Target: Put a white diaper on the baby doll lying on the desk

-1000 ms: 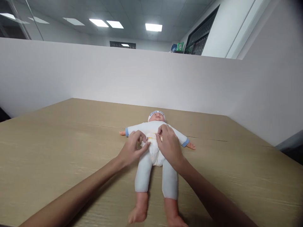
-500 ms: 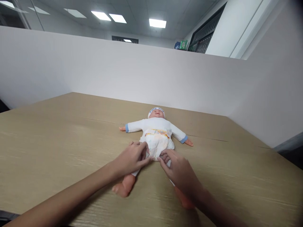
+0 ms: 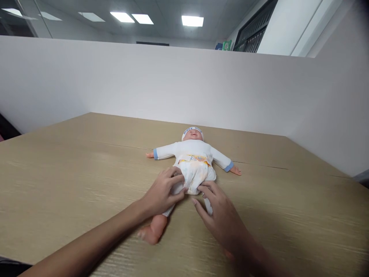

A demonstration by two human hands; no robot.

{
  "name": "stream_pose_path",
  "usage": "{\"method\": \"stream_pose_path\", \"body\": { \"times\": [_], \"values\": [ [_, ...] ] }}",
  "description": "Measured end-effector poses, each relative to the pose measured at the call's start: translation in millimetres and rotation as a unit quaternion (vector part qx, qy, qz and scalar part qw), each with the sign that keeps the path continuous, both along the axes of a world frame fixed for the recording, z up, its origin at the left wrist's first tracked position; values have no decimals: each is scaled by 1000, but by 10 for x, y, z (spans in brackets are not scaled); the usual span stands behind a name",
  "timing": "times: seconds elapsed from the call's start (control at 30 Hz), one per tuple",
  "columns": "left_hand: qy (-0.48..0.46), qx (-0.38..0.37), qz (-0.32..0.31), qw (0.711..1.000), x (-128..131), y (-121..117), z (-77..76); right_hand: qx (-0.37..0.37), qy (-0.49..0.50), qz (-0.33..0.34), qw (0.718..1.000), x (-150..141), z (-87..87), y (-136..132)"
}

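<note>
A baby doll (image 3: 193, 146) in a white top with blue cuffs and a printed cap lies on its back, arms spread. Around its hips is a white diaper (image 3: 194, 174) with an orange-yellow printed waistband. My left hand (image 3: 165, 190) is at the leg opening on the left, thumb and fingers apart, fingertips touching the diaper's edge. At the opposite leg opening, my right hand (image 3: 220, 209) has its fingers spread, fingertips on the diaper and thumb away from it. The doll's left-side foot (image 3: 154, 231) shows below my left wrist; my right hand mostly hides the other leg.
The doll lies on a wood-grain table (image 3: 86, 173) with a seam running across it. A white partition (image 3: 158, 80) stands behind the table and along the right. Beyond it are a green package (image 3: 226, 45) and a barred window (image 3: 253, 30).
Both hands have loosened from a pinch at the diaper's leg edges. The right thumb has moved away from the fingers. The view has shifted slightly.
</note>
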State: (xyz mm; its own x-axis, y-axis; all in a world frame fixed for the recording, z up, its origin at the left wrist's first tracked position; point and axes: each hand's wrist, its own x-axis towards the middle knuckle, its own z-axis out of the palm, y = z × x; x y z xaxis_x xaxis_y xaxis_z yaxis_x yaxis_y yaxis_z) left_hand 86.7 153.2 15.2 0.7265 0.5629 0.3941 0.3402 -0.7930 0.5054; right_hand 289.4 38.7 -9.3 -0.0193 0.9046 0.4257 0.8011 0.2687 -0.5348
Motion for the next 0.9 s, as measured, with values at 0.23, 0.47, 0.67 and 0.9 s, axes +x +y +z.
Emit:
{"method": "stream_pose_path", "body": {
  "times": [0.23, 0.47, 0.67, 0.9],
  "values": [
    [-12, -44, -6, 999, 20, 7, -4, -24, 14, -3, 1000, -17, 51, 3],
    [-125, -197, 29, 972, 16, 57, -132, -95, 135, -85, 983, 123, 116, 126],
    [-185, -275, 70, 941, 5, 35, -246, -94, 112, -128, 981, 241, 222, 92],
    [-34, -197, 73, 977, -10, -14, -7, -68, 66, -100, 990, 199, 179, 91]
  ]
}}
